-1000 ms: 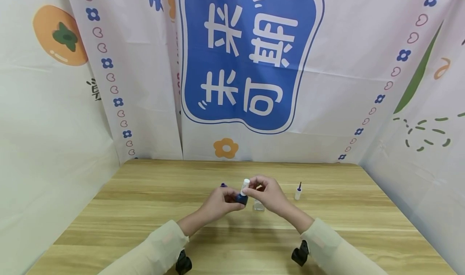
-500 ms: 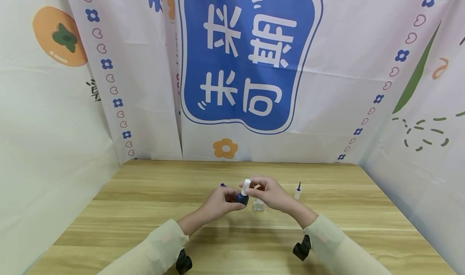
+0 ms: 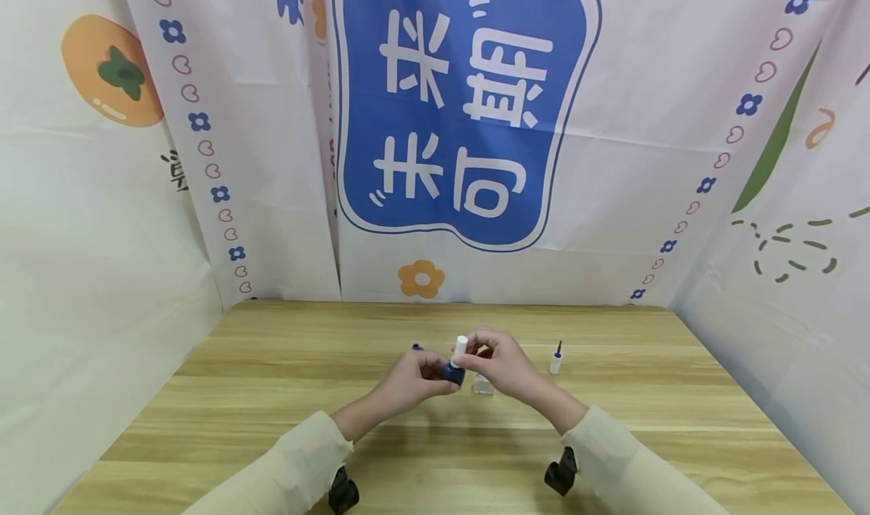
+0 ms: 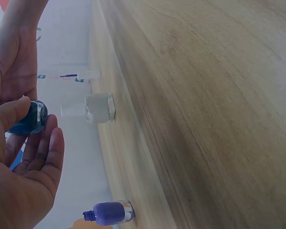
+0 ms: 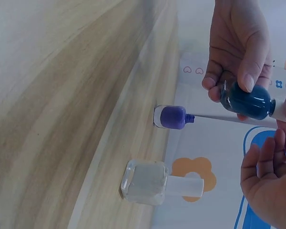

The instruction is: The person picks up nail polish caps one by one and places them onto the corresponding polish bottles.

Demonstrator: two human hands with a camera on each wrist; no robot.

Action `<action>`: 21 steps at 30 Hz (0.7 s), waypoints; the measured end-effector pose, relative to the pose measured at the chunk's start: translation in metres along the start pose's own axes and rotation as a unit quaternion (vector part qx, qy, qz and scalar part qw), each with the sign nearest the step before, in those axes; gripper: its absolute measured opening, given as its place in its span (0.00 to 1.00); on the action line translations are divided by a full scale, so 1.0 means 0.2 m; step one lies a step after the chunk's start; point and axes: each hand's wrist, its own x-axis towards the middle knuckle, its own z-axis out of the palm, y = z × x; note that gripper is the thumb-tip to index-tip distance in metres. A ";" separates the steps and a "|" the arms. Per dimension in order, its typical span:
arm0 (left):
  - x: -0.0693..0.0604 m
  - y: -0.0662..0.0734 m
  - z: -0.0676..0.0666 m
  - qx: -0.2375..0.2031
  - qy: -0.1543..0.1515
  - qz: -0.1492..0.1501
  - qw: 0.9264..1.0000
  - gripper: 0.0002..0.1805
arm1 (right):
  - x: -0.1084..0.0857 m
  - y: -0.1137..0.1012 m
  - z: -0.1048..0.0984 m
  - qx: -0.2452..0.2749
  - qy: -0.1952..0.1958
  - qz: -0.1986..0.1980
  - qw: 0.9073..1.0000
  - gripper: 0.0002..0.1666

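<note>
My left hand (image 3: pixel 409 383) grips a dark blue nail polish bottle (image 5: pixel 250 101) by its glass body, thumb on one side and fingers on the other. The bottle is held above the table, slightly tilted. Its white cap (image 3: pixel 460 349) is pinched by my right hand (image 3: pixel 504 365) between thumb and fingers, and it sits at the bottle's neck. Whether the cap is loose or tight cannot be seen. Just beyond the right hand stands a clear nail polish bottle (image 5: pixel 145 182) with its white cap on. An uncapped purple nail polish bottle (image 4: pixel 109 213) stands behind the left hand.
To the right, a white cap with a purple brush (image 3: pixel 556 359) stands brush-up on the wooden table (image 3: pixel 272 394). A printed cloth (image 3: pixel 285 235) hangs along the table's back edge, with more cloth at both sides.
My right hand shifts very slightly at the white cap, and the right wrist turns a little out and back. My left hand stays almost still around the blue bottle.
</note>
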 end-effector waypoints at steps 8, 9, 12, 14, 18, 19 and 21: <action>0.00 0.01 0.00 -0.002 0.002 -0.003 1.000 0.11 | 0.00 0.02 0.02 0.023 0.017 0.008 1.000 0.07; 0.00 0.01 0.00 -0.003 0.002 -0.003 1.000 0.11 | 0.00 0.03 0.02 0.025 0.016 0.009 1.000 0.07; 0.00 0.01 0.00 -0.004 0.000 -0.005 1.000 0.11 | 0.00 0.02 0.01 0.026 0.004 0.013 1.000 0.05; 0.00 0.01 0.00 -0.004 -0.001 -0.004 1.000 0.11 | 0.00 0.02 0.00 0.022 -0.009 0.013 1.000 0.04; 0.00 0.00 0.00 -0.004 -0.003 0.001 1.000 0.11 | 0.01 0.03 -0.03 0.010 -0.051 0.006 0.999 0.07; 0.00 0.00 0.00 -0.004 -0.004 0.003 1.000 0.11 | 0.02 0.05 -0.03 0.007 -0.062 0.001 0.998 0.09; 0.00 0.00 0.00 -0.005 -0.006 0.007 1.000 0.10 | 0.03 0.10 -0.04 0.005 -0.081 -0.004 0.997 0.12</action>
